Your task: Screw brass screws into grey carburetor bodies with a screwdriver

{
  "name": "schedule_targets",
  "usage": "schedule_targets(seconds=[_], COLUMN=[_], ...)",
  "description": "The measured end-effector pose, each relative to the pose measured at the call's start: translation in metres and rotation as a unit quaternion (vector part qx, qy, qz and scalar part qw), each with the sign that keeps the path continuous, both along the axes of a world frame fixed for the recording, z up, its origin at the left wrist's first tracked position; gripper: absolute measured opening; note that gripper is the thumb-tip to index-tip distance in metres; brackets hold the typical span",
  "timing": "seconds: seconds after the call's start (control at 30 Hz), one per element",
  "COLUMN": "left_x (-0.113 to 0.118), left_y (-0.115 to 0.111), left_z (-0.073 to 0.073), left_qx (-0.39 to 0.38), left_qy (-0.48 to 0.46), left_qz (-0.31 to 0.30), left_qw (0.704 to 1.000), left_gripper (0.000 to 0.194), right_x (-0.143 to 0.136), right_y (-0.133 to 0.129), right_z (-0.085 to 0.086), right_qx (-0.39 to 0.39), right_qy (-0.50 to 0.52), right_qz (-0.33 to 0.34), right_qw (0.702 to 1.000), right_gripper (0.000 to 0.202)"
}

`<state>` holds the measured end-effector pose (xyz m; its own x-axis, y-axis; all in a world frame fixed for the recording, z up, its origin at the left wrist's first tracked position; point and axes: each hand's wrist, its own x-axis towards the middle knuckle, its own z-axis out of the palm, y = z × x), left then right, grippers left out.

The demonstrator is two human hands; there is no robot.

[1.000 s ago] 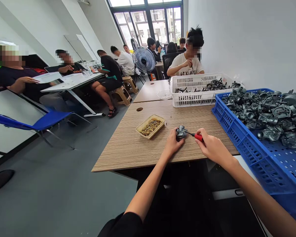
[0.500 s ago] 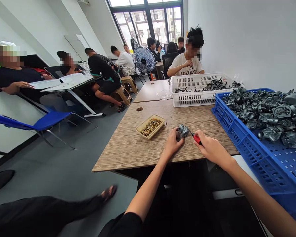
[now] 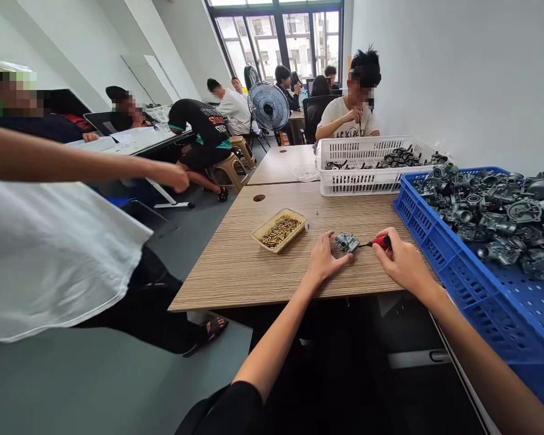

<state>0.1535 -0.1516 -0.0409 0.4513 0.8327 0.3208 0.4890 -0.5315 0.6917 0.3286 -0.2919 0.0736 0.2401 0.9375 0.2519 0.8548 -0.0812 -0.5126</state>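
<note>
On the table (image 3: 236, 266), the left hand (image 3: 323, 261) grips a metal part (image 3: 346, 243) — the right hand (image 3: 404, 263), a red-handled screwdriver (image 3: 381, 241).

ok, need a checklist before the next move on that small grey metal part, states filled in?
1. Small grey cast-metal part steadied: ok, left hand grips it on the brown wood-grain table.
2. Red-handled, dark-shafted screwdriver in hand: ok, in the right hand.
3. Screwdriver tip seated: cannot tell, tip too small to see.
4. Brass-coloured screws in the cream rectangular tray: ok.
5. No strays outside the tray: not ok, two tiny pieces lie near it.
6. White-shirted passer-by's bare arm away from both hands: ok.
</note>
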Motion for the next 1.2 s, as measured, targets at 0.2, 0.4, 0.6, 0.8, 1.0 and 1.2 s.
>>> schedule_targets(seconds=[0.2, 0.4, 0.6, 0.8, 1.0, 1.2], left_x=[0.016, 0.01, 0.008, 0.011, 0.01, 0.01], left_y=[-0.002, 0.008, 0.002, -0.002, -0.003, -0.003], left_z=[0.001, -0.01, -0.007, -0.002, 0.001, 0.001], left_qx=[-0.014, -0.001, 0.001, -0.025, -0.027, -0.029], left_qy=[0.021, -0.055, -0.07, -0.098, -0.103, -0.096], left_qz=[0.033, -0.079, -0.131, -0.104, -0.109, -0.117], left_qw=[0.999, 0.995, 0.989, 0.989, 0.988, 0.988], left_gripper=[0.064, 0.075, 0.081, 0.065, 0.063, 0.068], right_x=[0.012, 0.012, 0.011, 0.017, 0.02, 0.021], right_y=[-0.001, -0.003, -0.003, -0.004, 0.0, 0.002], right_z=[0.009, 0.022, 0.025, 0.024, 0.016, 0.011], right_qx=[0.071, 0.077, 0.056, 0.068, 0.061, 0.055], right_qy=[0.067, 0.141, 0.189, 0.165, 0.197, 0.208], right_qz=[-0.046, -0.028, 0.0, -0.022, -0.012, -0.006], right_qw=[0.994, 0.987, 0.98, 0.984, 0.978, 0.977], right_gripper=[0.023, 0.027, 0.024, 0.022, 0.026, 0.029])
